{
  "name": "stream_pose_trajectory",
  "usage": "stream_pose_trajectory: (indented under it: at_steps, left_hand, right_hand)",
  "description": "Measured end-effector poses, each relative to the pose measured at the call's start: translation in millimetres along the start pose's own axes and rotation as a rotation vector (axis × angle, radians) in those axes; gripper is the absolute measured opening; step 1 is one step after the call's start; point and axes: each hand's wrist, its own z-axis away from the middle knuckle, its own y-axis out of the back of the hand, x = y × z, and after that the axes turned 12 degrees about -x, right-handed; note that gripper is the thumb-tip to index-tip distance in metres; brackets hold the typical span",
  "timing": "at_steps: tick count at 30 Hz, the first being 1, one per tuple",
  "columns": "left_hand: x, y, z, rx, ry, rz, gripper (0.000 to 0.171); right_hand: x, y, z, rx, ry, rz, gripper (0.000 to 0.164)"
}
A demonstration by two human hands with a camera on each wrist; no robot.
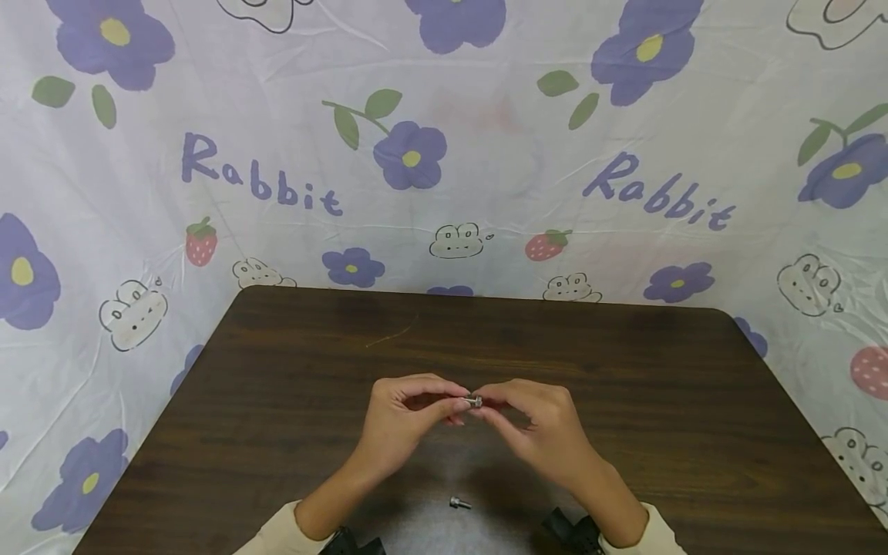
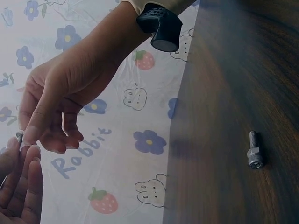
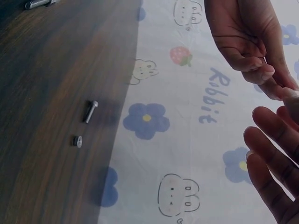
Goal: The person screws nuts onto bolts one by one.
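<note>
In the head view my left hand (image 1: 402, 424) pinches a small silver bolt (image 1: 475, 401) between thumb and forefinger above the table. From the other side, my right hand (image 1: 544, 424) pinches the bolt's right end with thumb and fingertips. Up close, the left wrist view shows only a bit of the bolt (image 2: 19, 136) among the fingertips; whether a nut sits on it I cannot tell. Below the hands a second bolt (image 1: 460, 502) lies on the table; the left wrist view shows a nut (image 2: 253, 150) threaded on it, against the head.
Another bolt (image 3: 91, 112) and a small round metal piece (image 3: 78, 141) lie on the dark wooden table (image 1: 291, 432), seen only in the right wrist view. A thin thread (image 1: 392, 336) lies farther back. A patterned cloth (image 1: 486, 200) hangs behind and beside the table.
</note>
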Motion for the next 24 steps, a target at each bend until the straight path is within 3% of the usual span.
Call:
stream_pose_trajectory:
  at_steps: [24]
  left_hand:
    - [-2.0, -2.4, 1.4, -0.035, 0.008, 0.044, 0.008]
  right_hand:
    - [2.9, -2.2, 4.5, -0.040, -0.017, -0.014, 0.029]
